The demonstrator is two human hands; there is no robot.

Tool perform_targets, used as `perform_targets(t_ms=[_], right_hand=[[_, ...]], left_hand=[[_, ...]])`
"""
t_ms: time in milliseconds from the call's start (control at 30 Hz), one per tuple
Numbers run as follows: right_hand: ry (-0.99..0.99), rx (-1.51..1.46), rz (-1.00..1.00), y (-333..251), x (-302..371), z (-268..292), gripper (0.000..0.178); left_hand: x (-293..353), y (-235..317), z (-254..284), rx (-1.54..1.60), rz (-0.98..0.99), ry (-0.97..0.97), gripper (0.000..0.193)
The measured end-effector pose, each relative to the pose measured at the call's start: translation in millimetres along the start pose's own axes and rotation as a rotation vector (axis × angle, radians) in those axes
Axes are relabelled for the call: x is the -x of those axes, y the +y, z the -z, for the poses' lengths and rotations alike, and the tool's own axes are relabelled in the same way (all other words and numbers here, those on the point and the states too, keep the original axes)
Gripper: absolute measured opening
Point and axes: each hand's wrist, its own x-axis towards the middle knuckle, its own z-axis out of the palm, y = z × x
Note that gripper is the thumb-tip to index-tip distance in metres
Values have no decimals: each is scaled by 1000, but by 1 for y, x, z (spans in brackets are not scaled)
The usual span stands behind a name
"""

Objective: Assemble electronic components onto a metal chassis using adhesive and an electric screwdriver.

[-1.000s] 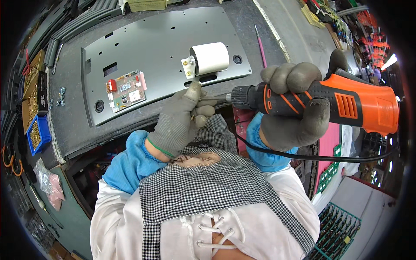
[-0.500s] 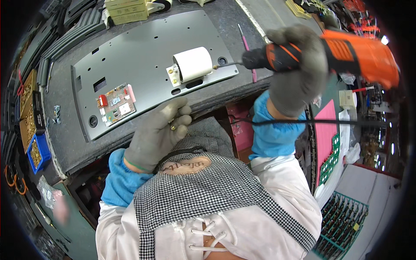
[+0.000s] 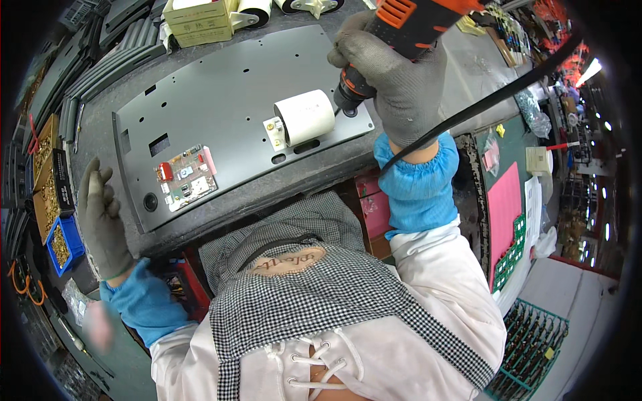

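My right hand (image 3: 404, 83), in a grey glove, grips an orange and black electric screwdriver (image 3: 394, 40). Its nose points down at the right end of a white cylinder (image 3: 307, 119), by a round grommet; the bit's tip is hard to see. The cylinder sits on a small white bracket (image 3: 275, 134) on a dark grey metal panel (image 3: 214, 100). A circuit board (image 3: 190, 184) with a red component lies at the panel's near left. My gloved left hand (image 3: 105, 220) is beside the panel's left edge, fingers bent inward; whatever they hold is hidden.
A blue bin (image 3: 65, 246) and a cardboard box (image 3: 48, 187), both with small brass parts, stand at the left. Yellowish boxes (image 3: 200, 23) and white rollers are behind the panel. A black cable (image 3: 481, 107) crosses above my right forearm. Green boards (image 3: 511, 254) lie at right.
My left hand, which had small brass screws at its fingers, has moved left past the panel's edge. My right hand has swung the screwdriver left and farther away, tilting it steeply down.
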Motion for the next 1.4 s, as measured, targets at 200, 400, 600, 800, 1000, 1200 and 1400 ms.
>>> perform_targets(t_ms=[200, 400, 600, 800, 1000, 1200, 1400], right_hand=[[-44, -23, 30, 8, -13, 7, 17], [-78, -136, -161, -2, -12, 10, 18], [-292, -602, 485, -34, -14, 72, 87], [-189, 644, 551, -43, -12, 175, 56], [-297, 1118, 276, 55, 5, 224, 36], [-175, 1301, 324, 89, 21, 261, 36], [85, 1404, 150, 127, 15, 394, 47]], left_hand=[[-46, -16, 29, -575, 189, -54, 42], [-61, -3, 17, -523, 161, -292, 46], [-75, -21, 47, -227, 320, -325, 27], [-55, 13, 27, 141, 331, -417, 30], [-36, 37, -2, 55, 548, -548, 34], [38, 36, -52, 272, 422, -335, 40], [49, 45, -69, 277, 273, -461, 47]])
